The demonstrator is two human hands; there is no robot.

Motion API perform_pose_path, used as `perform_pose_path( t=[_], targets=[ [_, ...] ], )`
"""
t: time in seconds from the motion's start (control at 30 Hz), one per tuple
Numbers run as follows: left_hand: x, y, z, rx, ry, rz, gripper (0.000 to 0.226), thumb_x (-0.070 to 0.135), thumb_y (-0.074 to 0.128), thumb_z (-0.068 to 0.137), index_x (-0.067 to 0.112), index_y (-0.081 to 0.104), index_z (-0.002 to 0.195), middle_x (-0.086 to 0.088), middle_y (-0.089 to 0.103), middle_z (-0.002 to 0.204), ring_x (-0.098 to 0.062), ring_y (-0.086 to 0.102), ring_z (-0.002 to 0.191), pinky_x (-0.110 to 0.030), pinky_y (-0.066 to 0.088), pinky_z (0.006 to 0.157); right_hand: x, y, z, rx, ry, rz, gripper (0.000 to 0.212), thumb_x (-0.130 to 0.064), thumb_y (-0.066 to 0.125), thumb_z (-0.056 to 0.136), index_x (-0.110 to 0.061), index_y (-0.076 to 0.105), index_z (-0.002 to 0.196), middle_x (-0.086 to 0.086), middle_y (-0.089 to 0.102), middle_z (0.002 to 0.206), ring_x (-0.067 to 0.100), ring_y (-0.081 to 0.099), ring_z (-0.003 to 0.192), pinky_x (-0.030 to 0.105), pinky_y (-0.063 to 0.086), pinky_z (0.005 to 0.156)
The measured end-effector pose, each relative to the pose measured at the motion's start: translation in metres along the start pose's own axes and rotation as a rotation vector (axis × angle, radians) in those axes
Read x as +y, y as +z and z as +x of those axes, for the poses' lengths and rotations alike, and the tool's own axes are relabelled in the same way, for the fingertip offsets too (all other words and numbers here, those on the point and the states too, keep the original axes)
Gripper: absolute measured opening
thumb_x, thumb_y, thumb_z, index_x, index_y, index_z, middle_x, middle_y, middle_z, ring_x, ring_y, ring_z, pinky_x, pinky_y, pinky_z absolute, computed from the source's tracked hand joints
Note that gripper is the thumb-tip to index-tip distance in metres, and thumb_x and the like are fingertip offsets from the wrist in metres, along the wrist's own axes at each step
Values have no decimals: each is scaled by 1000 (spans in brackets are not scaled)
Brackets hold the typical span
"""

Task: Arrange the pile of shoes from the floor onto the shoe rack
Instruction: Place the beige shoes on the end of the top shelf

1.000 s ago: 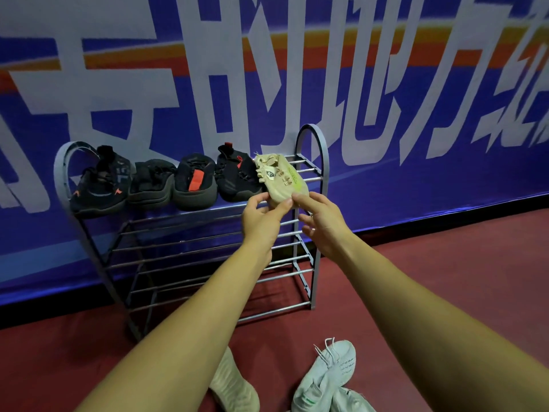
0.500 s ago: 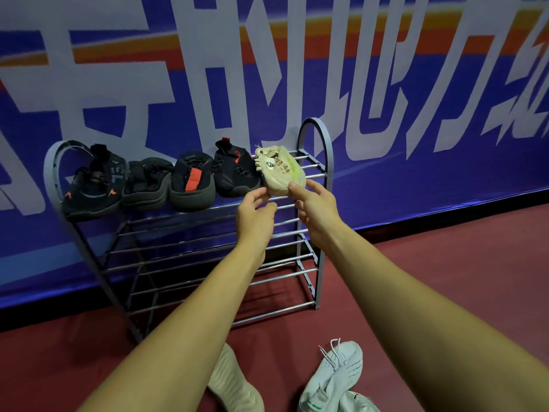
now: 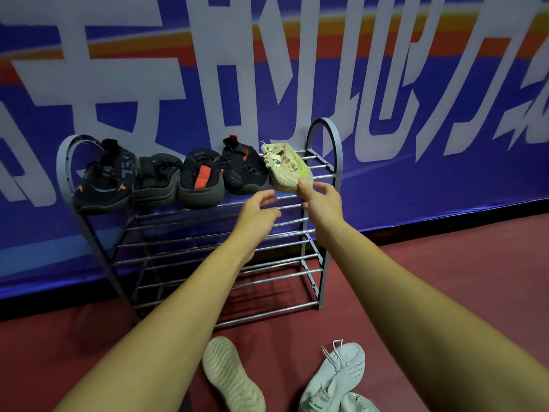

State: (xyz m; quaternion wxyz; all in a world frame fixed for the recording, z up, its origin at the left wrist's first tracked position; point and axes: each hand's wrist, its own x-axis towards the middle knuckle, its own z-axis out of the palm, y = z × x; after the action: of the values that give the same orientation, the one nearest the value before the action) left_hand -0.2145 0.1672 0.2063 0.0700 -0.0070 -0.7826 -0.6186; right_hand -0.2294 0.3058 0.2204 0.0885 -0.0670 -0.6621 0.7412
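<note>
My left hand (image 3: 258,212) loose, empty, before rack (image 3: 325,135) top front edge. Right hand (image 3: 322,203) fingers spread, thumb touching tan shoe (image 3: 288,171) at right end; black shoes (image 3: 202,179) alongside, white shoes (image 3: 338,373) on floor (image 3: 445,292).

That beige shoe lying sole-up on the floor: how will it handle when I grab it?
Probably light: the beige shoe shows a thick, foam-looking ridged sole. Those ridges should give grip rather than slip. It lies sole-up on the floor, so it likely won't roll, though it needs flipping.
</note>
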Motion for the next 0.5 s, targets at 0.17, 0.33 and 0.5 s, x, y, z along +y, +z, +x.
perform_pose_path(
  t=[0.17, 0.33, 0.5],
  targets=[
    [-15, -17, -13, 20, -46, 93, 42, 4, 57, 92, 16, 57, 132, -1, 64, 127, -10, 62, 94, -22, 46, 67, 15, -10, -14, -81, 9, -236, 59, -39, 73, 90, -11, 52, 137, 11, 61, 132, 28, 60, 119, 46, 49, 104],
    [-41, -43, -38, -17, -59, 360, 40, 12, 62, 91, 16, 58, 131, 0, 65, 125, -18, 62, 111, -35, 51, 94, 42, -7, -39, -216, -17, -567, 56, -42, 72, 89, -11, 56, 133, 11, 65, 124, 29, 64, 111, 45, 52, 96],
    [-77, -63, -67, -117, -127, 563, 42, 17, 61, 92, 16, 57, 134, -3, 63, 129, -20, 60, 114, -28, 46, 90, 92, 4, -64, -350, 0, -826, 53, -42, 74, 87, -6, 62, 124, 12, 68, 121, 29, 63, 111, 34, 48, 91]
  ],
)
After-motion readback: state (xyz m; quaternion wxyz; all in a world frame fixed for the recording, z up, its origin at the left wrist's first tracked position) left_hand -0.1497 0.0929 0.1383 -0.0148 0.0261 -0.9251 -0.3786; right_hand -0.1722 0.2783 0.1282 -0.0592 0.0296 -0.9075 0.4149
